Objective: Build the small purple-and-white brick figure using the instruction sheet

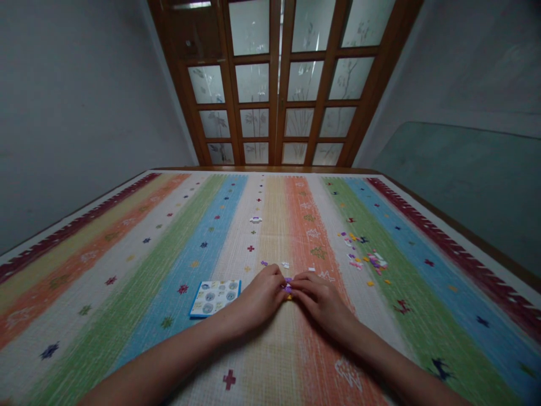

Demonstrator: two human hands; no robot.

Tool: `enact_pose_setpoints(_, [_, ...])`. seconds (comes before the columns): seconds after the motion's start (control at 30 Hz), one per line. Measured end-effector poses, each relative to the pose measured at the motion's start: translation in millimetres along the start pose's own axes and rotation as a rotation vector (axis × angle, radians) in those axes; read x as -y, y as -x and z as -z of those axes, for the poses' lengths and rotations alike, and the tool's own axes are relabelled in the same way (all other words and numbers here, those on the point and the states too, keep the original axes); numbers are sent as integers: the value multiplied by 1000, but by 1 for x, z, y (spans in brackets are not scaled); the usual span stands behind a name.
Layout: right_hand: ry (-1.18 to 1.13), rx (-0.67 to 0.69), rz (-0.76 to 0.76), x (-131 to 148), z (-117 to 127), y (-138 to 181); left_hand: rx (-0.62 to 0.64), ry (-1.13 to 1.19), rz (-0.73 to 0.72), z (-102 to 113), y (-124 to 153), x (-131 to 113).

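Observation:
Near the middle of the striped tablecloth, my left hand (267,291) and my right hand (320,294) meet around a small cluster of purple and yellow toy bricks (288,288). The fingertips of both hands pinch it from either side and partly cover it. Just beyond the hands lie a purple piece (264,263), a white piece (285,264) and another white brick (311,269). To the left of my left hand is an instruction booklet (215,298) with a blue edge and round pictures, too small to read.
Several loose bricks (377,260) in purple, white, pink and yellow are scattered on the right. A small white and purple assembled piece (256,220) sits farther back. The striped tablecloth (139,270) covers the table, which reaches toward wooden glazed doors (276,104).

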State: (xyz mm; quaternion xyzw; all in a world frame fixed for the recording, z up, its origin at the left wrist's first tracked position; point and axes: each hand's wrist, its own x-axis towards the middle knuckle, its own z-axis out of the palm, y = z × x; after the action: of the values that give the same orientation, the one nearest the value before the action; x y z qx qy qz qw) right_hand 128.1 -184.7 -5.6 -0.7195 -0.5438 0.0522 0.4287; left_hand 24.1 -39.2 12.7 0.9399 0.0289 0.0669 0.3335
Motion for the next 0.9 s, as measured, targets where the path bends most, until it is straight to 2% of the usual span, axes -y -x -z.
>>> enact_pose_setpoints(0.3, [87, -71, 249, -4, -5, 8, -109, 54, 14, 5, 12, 6])
enact_pose_setpoints(0.6, [105, -74, 268, -8, -11, 9, -101, 76, 33, -3, 11, 11])
enact_pose_setpoints(0.9, [83, -70, 288, -7, -12, 8, -127, 68, 16, 0, 10, 6])
